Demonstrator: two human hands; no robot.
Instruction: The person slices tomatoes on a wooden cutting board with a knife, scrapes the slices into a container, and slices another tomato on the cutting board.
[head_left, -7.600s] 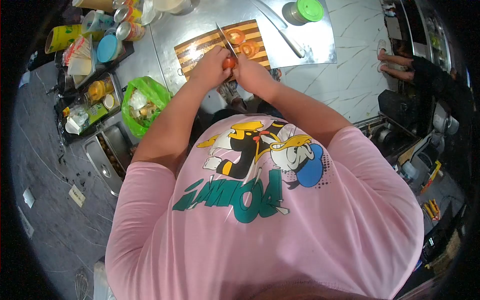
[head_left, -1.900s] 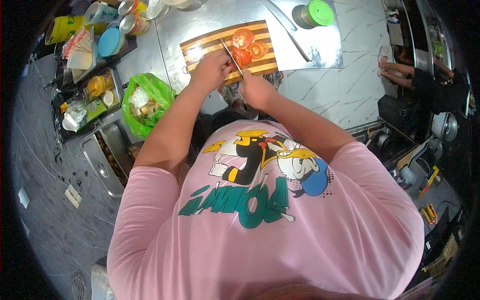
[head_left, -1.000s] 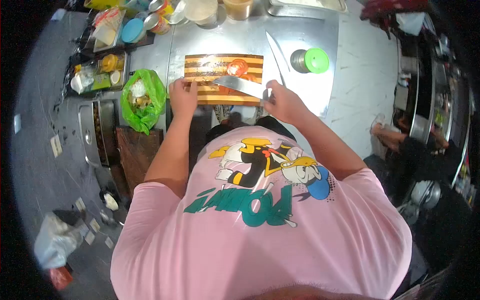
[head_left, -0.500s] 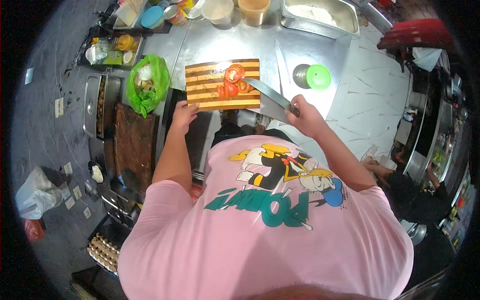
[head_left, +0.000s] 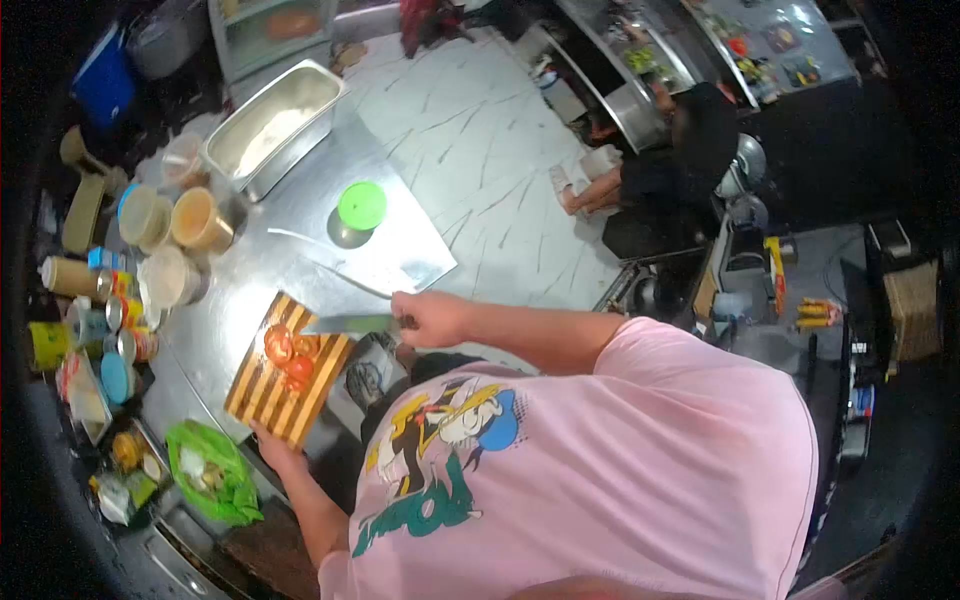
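Observation:
My left hand (head_left: 278, 450) grips the near end of a striped wooden cutting board (head_left: 262, 392), with its fingers partly hidden at the edge. Several tomato slices (head_left: 280, 345) lie grouped on the board, towards its right side. My right hand (head_left: 428, 320) is closed around the handle of a kitchen knife (head_left: 350, 324). The knife's blade points left, its tip at the tomato slices; whether it touches them I cannot tell. Beyond the board, a jar with a bright green lid (head_left: 362, 205) stands on the steel table (head_left: 265, 265), beside a long, thin, pale utensil (head_left: 320, 245).
A steel pan of white powder (head_left: 275, 130) sits at the table's far end. Plastic tubs (head_left: 202, 218) and cans crowd the left side, near a green plastic bag (head_left: 210, 475). A person in dark clothing (head_left: 685, 150) is across the marble-patterned floor (head_left: 480, 130).
The view has swung to the right, so the table and board now appear turned and further left. Both hands keep their holds on the board and the knife.

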